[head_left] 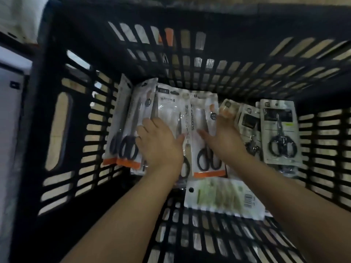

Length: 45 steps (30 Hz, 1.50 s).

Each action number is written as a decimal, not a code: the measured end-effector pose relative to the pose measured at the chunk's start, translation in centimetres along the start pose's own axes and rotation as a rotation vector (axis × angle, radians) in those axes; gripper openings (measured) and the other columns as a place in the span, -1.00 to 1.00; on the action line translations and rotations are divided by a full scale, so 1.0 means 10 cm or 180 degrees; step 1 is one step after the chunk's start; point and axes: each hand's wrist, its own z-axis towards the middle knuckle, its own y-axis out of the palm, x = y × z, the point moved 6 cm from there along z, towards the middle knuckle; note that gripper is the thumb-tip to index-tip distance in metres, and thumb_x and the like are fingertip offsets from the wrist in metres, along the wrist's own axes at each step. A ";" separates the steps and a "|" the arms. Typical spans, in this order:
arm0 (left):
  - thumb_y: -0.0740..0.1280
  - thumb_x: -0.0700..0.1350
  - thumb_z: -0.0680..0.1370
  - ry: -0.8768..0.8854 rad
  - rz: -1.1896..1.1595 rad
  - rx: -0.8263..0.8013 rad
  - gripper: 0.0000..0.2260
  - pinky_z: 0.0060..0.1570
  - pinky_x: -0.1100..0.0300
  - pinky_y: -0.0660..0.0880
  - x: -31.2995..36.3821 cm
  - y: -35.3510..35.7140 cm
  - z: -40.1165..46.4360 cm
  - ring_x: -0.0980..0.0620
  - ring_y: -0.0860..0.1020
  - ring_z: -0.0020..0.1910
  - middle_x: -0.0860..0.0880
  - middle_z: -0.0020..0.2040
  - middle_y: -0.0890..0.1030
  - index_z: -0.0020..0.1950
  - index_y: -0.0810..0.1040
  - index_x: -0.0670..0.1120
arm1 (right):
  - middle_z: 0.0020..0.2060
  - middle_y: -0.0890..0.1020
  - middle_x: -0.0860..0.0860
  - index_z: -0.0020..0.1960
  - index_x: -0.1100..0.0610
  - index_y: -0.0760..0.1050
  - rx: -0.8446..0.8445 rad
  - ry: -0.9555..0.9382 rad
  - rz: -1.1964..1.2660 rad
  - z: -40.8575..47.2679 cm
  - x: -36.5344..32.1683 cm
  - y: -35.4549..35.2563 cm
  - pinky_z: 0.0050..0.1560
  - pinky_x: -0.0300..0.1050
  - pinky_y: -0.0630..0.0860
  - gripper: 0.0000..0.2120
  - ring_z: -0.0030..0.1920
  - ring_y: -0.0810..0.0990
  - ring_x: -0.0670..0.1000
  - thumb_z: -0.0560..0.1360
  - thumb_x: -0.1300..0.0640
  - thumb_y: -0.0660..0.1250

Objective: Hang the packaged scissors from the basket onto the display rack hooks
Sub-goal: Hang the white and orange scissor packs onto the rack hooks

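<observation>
head view: black slatted basket [57, 118], pale floor.

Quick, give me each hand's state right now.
Left hand: open, fingers flat on the scissors packs in the basket, no grip.
Right hand: open, fingers spread over the packs, holding nothing.

Black slotted plastic basket [57, 130] filling frame, white carded black-handled scissors packs [206, 137] at centre, left hand [157, 143] and right hand [224, 137] resting flat on them
</observation>
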 end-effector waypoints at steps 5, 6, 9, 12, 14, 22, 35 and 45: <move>0.39 0.13 0.45 -0.0188 -0.0467 0.0061 -0.39 0.14 0.06 0.32 -0.02 0.01 0.08 -0.13 0.33 0.27 -0.15 0.30 0.35 0.31 0.27 -0.20 | 0.49 0.12 0.13 0.50 0.18 0.05 0.0027 0.0714 0.0276 0.20 0.11 0.01 0.44 0.06 0.14 -0.07 0.48 0.08 0.16 0.37 -0.27 0.38; 0.41 0.10 0.44 -0.0166 -0.0628 0.0062 -0.41 0.12 0.07 0.34 -0.05 -0.01 0.10 -0.12 0.35 0.26 -0.15 0.28 0.38 0.29 0.28 -0.20 | 0.46 0.20 0.13 0.48 0.18 0.12 0.0049 0.0801 0.0441 0.24 0.12 0.01 0.42 0.07 0.21 -0.08 0.46 0.16 0.17 0.34 -0.25 0.43; 0.46 -0.01 0.43 -0.0214 -0.1366 -0.0044 -0.49 -0.07 0.12 0.37 -0.19 -0.11 0.09 -0.10 0.47 0.12 -0.09 0.14 0.49 0.22 0.30 -0.18 | 0.39 0.35 0.07 0.43 0.12 0.21 0.0107 0.0910 0.0719 0.22 0.12 0.00 0.32 0.11 0.35 -0.09 0.37 0.32 0.18 0.25 -0.19 0.53; 0.44 -0.13 0.46 -0.0572 -0.2184 -0.0332 -0.56 -0.10 0.21 0.39 -0.36 -0.19 0.09 -0.01 0.49 -0.02 -0.01 0.01 0.48 0.25 0.33 -0.16 | 0.33 0.43 0.08 0.42 0.10 0.25 0.0058 0.0877 0.0993 0.10 0.09 -0.06 0.27 0.10 0.40 -0.20 0.31 0.41 0.17 0.31 -0.11 0.51; 0.40 -0.23 0.49 -0.0787 -0.2743 -0.0651 -0.68 -0.05 0.21 0.43 -0.47 -0.21 0.07 -0.02 0.53 -0.01 -0.01 -0.01 0.52 0.20 0.42 -0.14 | 0.23 0.52 0.10 0.39 0.13 0.32 -0.0060 0.0844 0.1355 -0.01 0.06 -0.14 0.13 -0.04 0.44 -0.39 0.21 0.50 0.14 0.43 0.02 0.44; 0.26 -0.19 0.59 -0.1055 -0.3251 -0.1097 -0.75 0.17 0.14 0.45 -0.69 -0.65 -0.33 0.00 0.52 0.09 -0.06 0.14 0.56 0.27 0.46 -0.13 | 0.14 0.58 0.13 0.30 0.19 0.44 -0.0492 0.0876 0.1875 -0.54 -0.34 -0.49 0.11 -0.06 0.43 -0.65 0.08 0.53 0.10 0.59 0.05 0.21; 0.23 -0.02 0.60 -0.0754 -0.3638 -0.0619 -0.89 -0.22 0.28 0.39 -0.57 -3.20 -1.09 0.17 0.47 -0.18 0.12 -0.14 0.51 0.05 0.45 -0.03 | 0.14 0.53 0.32 0.14 0.36 0.47 -0.0310 0.0273 0.2113 -1.70 -1.98 -2.98 0.25 0.24 0.37 -0.59 0.18 0.48 0.31 0.57 -0.01 0.25; 0.25 0.02 0.58 -0.0552 -0.4052 0.1272 -0.65 -0.22 0.18 0.34 -1.07 -6.36 -2.61 0.02 0.40 -0.24 -0.11 -0.17 0.47 0.02 0.48 -0.30 | -0.25 0.55 0.29 -0.12 0.28 0.50 -0.0328 -0.1381 0.2389 -3.53 -4.12 -5.39 -0.16 -0.10 0.40 -0.66 -0.24 0.48 0.06 0.51 -0.04 0.34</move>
